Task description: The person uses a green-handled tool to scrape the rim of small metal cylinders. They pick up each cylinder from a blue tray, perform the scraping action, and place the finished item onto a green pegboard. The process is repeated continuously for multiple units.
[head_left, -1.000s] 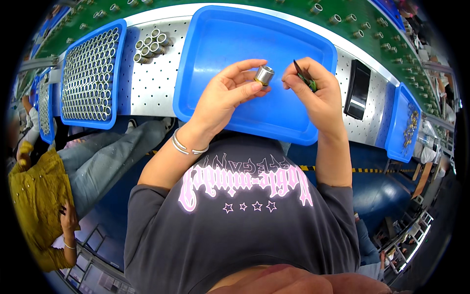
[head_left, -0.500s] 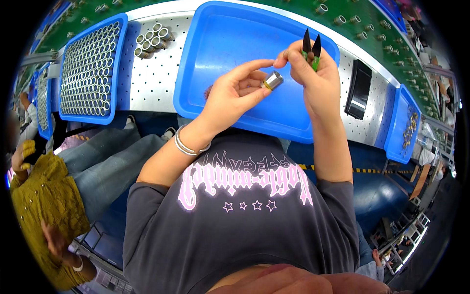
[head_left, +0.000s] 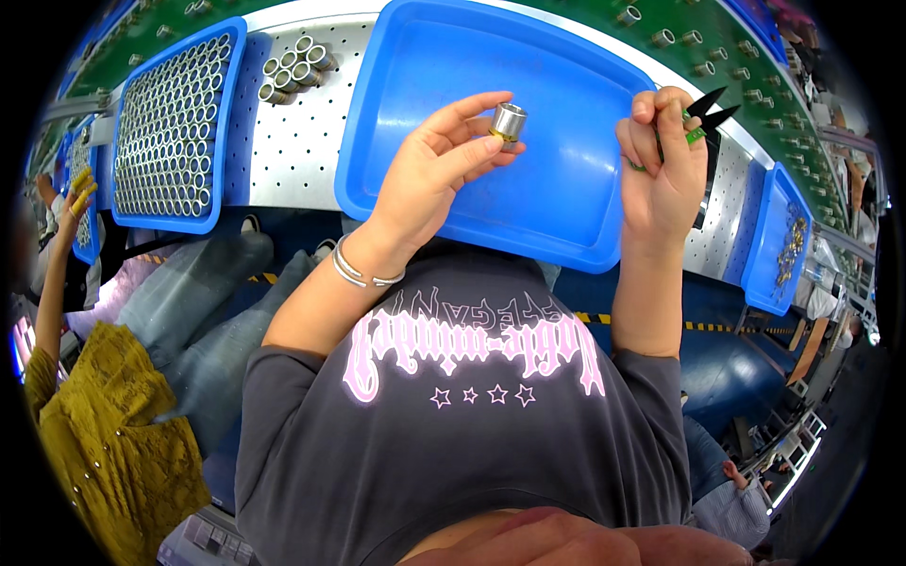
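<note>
Right hand point(head_left: 665, 174) has swung rightward since half a second ago, carrying the green-handled scissors point(head_left: 717, 119) off to the far side; blades parted, pointing up and right. Metal cylinder point(head_left: 511, 118), tilted right then, now stands nearly upright. Meaning, as I judge it: blades well apart from the cylinder, its outside in plain view.

Cylinder's place: above the big blue tray point(head_left: 566, 189), raised, between thumb and fingers of the left hand point(head_left: 420, 174); yellow band at its lower end, by the thumb tip. Right fingers curled round the scissor handles; whether the fingertips pinch anything else, cannot tell.

Outward: cluster of similar cylinders point(head_left: 300, 71) on the perforated worktop point(head_left: 293, 160); left of it, a packed blue tray point(head_left: 168, 224).
</note>
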Motion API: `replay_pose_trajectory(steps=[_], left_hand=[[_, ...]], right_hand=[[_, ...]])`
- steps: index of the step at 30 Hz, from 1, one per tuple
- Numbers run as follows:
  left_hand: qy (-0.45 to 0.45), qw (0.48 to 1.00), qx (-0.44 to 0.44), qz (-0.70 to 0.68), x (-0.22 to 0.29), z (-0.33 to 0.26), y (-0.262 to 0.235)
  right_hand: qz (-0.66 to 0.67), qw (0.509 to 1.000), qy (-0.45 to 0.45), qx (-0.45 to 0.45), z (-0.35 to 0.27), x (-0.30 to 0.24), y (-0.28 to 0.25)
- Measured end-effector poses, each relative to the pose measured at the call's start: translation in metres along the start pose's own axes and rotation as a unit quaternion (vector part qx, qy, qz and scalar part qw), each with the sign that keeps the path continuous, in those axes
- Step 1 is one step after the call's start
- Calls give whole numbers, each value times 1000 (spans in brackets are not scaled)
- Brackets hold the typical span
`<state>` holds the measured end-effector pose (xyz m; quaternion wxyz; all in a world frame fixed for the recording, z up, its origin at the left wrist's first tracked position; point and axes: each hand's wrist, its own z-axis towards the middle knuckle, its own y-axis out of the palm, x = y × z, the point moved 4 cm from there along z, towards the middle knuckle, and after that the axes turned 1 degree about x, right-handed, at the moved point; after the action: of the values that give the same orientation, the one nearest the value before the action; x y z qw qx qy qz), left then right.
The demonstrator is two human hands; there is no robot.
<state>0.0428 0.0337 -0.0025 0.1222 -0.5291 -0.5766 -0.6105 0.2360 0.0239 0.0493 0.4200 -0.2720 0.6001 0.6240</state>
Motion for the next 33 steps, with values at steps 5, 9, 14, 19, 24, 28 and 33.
replay_pose_trajectory(steps=[5,9,14,19,24,28,33], left_hand=[[6,1000,1,14,-1,1,1],[18,1000,-9,16,1,1,2],[20,1000,-11,9,4,0,3],[35,999,-18,20,3,1,1],[44,997,-18,54,0,1,2],[43,994,-27,93,-1,-1,5],[31,999,7,42,0,2,3]], right_hand=[[-72,996,-24,-55,-7,-12,23],[-108,990,-41,-79,-8,-16,36],[-108,990,-48,-80,-8,-19,42],[-112,988,-61,-92,-10,-24,48],[-114,983,-80,-118,-9,-26,55],[-124,984,-89,-88,-1,-26,54],[-126,987,-93,-33,10,-19,38]])
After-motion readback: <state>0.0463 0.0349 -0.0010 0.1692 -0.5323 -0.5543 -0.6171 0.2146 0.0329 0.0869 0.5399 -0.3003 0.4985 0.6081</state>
